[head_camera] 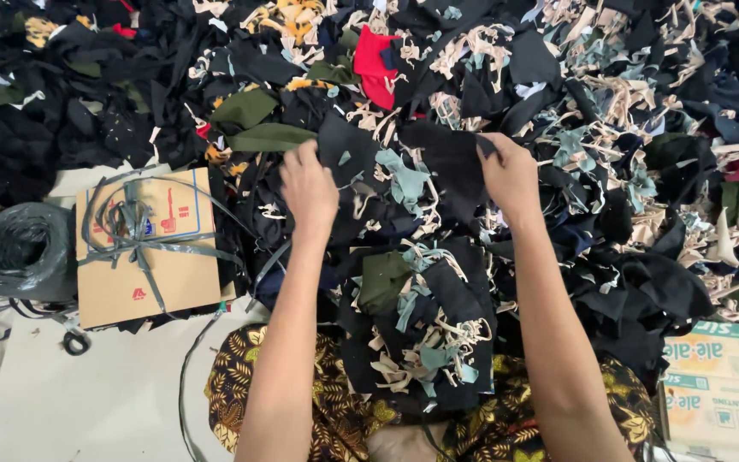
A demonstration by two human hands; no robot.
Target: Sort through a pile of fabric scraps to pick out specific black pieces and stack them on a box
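A big heap of fabric scraps (558, 111), mostly black with beige, teal, olive and red bits, spreads in front of me and over my lap. My left hand (308, 186) grips the left edge of a black cloth piece (438, 167). My right hand (508, 174) pinches the right edge of the same piece, so it is stretched between both hands above the pile. Teal and beige strips (404, 181) lie on and below that cloth. More scraps (421, 342) rest on my patterned skirt (352, 411).
A brown cardboard box tied with grey strapping (149, 248) sits on the floor at the left, next to a dark plastic bag roll (19, 250). A printed carton (720, 385) stands at the lower right. Pale floor (87, 402) shows at the lower left.
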